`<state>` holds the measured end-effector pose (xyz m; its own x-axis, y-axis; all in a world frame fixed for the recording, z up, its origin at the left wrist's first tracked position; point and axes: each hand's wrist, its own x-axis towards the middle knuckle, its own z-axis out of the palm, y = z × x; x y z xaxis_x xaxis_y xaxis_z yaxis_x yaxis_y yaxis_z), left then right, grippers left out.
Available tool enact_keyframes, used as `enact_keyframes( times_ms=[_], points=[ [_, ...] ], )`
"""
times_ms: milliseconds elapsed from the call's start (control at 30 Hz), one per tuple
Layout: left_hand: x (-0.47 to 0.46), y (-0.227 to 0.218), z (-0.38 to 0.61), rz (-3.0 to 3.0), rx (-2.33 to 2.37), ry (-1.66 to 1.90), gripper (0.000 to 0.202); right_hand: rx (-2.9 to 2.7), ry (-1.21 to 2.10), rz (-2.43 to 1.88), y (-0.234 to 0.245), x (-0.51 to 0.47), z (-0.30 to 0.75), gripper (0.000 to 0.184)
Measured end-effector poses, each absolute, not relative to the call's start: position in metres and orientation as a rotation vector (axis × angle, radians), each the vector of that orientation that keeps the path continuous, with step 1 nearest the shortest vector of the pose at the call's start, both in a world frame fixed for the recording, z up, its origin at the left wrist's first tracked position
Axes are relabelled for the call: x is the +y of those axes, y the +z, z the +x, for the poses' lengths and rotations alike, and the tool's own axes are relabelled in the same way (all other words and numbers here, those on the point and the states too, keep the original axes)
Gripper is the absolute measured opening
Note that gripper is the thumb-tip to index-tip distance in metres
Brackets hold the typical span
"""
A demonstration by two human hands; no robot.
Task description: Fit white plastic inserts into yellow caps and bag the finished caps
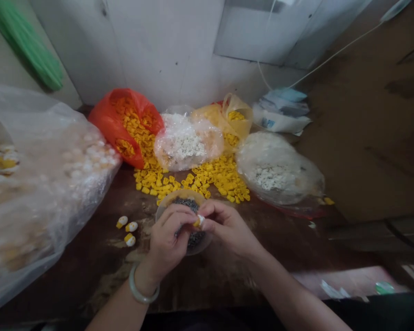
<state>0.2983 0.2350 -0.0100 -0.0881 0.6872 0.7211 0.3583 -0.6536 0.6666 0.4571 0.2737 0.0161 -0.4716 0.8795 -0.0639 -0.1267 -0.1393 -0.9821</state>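
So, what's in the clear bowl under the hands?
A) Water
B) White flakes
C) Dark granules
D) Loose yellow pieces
C. The clear bowl under the left hand and right hand shows dark granules through its open top, with a small yellow-and-white piece held between the hands above it.

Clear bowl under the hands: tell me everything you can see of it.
The clear round bowl looks like thin transparent plastic, with a plain rim, and holds dark grey granules. The left hand and right hand hide its middle; the right pinches a small yellow-and-white piece above it. It lies beside a heap of yellow pieces, over a dark wooden tabletop. Whether it rests there or is held, I cannot tell.
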Motion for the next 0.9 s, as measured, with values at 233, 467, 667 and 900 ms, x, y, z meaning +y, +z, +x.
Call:
enact_keyframes(
  times_ms=[233,467,667,900],
  points=[
    [0.236,-0.010,0.296,1.968,1.176,1.885,0.021,-1.410,1.836,-0.872,0.021,0.284,0.453,0.034],
    [0.240,-0.011,0.294,2.034,0.979,1.869,0.030,-1.514,1.930,-0.865,0.020,0.293,0.457,0.038],
    [0.240,-0.014,0.297,1.547,1.120,1.889,0.017,-2.078,1.523,-0.927,0.023,0.356,0.461,0.018],
    [0.250,-0.015,0.297,0.640,1.063,1.703,0.026,-2.548,0.307,-1.475,0.025,0.479,0.406,0.022]
  ],
)
